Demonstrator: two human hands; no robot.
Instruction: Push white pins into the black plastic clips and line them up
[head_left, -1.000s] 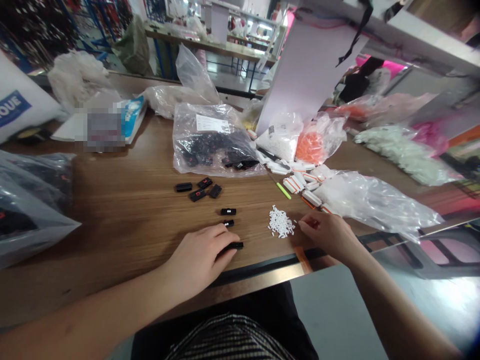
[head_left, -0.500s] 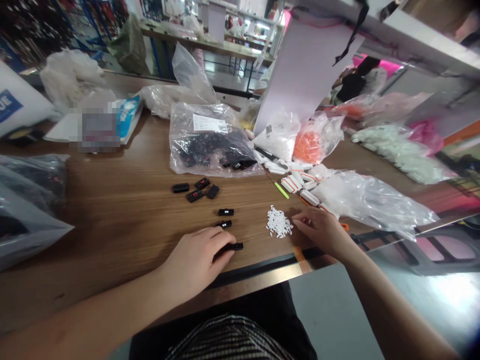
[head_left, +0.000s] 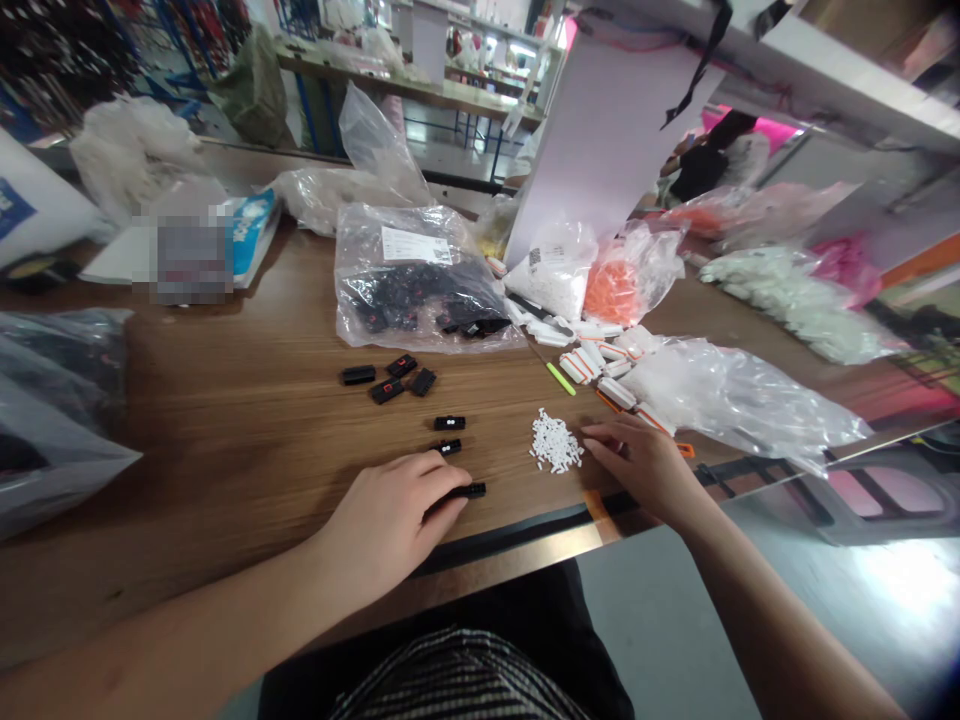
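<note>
In the head view, little writing can be read. The blue-and-white sack (head_left: 22, 205) at the far left edge has slid almost out of frame, and its blue patch no longer shows the letters "OUE" seen a second ago. The white label (head_left: 416, 245) on the clear bag of black plastic pieces (head_left: 397, 310) and the small tag on the white bag (head_left: 551, 270) are too small to read, and a packet (head_left: 191, 240) is blurred out.

Seven black plastic pieces lie outside the bag on the wooden table (head_left: 225, 440): a loose group of four (head_left: 390, 378), two singles (head_left: 448, 435) in a short column, and one (head_left: 469, 490) under the left hand (head_left: 382, 520). That hand's fingers lie pressed together over this piece, but whether they grip it cannot be told.

The right hand (head_left: 637, 465) is open, with its fingers loosely apart and just beside a small pile of white pellets (head_left: 555, 442). It sits slightly further left than a second ago, and the pile looks unchanged.

Beyond them are one green stick (head_left: 561, 378), a heap of white-and-orange pieces (head_left: 592, 365), one orange-filled bag (head_left: 611, 292), and a crumpled clear bag (head_left: 727, 405).
</note>
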